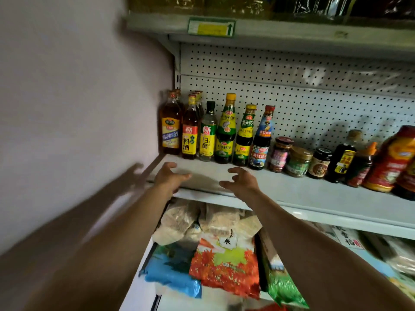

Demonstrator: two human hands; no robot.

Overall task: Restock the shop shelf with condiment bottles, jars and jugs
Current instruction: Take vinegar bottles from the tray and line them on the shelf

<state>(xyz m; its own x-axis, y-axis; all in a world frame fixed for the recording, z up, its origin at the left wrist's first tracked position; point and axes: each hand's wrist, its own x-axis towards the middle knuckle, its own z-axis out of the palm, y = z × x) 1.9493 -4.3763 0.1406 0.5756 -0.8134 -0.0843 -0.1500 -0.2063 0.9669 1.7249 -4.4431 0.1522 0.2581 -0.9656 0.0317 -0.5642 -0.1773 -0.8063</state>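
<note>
A grey shelf (292,191) carries a row of condiment bottles against its pegboard back. From the left stand amber cooking-wine bottles (170,124), a clear vinegar bottle (207,133), green-labelled sauce bottles (226,131) and a dark bottle with a red cap (262,140). Three small jars (297,162) and dark bottles follow to the right. My left hand (169,178) and my right hand (241,180) hover above the shelf's front edge, apart from each other, fingers loosely curled, holding nothing.
A pale wall (78,97) closes the shelf's left end. Bags of rice and grain (224,265) fill the shelf below. A higher shelf (269,32) with a price tag hangs overhead. A large red jar (390,158) stands at the far right.
</note>
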